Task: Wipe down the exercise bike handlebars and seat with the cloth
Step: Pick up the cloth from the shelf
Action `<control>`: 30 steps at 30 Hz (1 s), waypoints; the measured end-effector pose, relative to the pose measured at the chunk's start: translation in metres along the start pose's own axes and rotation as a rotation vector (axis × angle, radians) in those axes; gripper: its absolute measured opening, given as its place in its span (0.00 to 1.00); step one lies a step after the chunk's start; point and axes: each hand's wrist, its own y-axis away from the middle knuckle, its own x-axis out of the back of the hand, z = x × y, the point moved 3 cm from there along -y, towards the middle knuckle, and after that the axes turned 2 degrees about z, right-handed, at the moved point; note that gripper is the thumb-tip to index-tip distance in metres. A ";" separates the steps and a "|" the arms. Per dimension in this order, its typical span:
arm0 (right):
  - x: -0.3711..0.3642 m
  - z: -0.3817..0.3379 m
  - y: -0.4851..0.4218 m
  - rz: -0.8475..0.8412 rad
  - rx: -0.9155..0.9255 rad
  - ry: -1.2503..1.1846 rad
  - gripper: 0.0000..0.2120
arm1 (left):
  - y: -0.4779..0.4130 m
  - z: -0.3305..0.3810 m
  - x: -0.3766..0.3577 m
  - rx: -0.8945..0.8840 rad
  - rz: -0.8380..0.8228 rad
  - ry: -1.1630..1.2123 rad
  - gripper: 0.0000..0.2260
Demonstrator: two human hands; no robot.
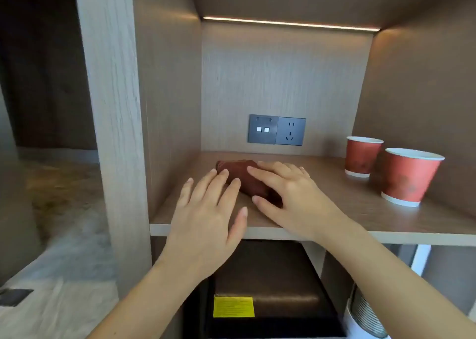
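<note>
On the wooden shelf [334, 210] near its front edge, both hands' grips released: right hand [291, 192] flat on the cloth [244, 176], left hand [208, 210] beside

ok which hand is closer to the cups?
Right. The right hand rests on the cloth, left of the cups; the left hand is farther left, beyond the cloth.

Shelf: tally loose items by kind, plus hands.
Red paper cups: 2
Dark red cloth: 1
Hands: 2, left hand, right hand
Total: 5
</note>
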 end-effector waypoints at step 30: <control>0.013 -0.010 -0.032 -0.361 -0.070 -0.198 0.23 | 0.009 -0.037 0.015 0.021 -0.141 0.602 0.14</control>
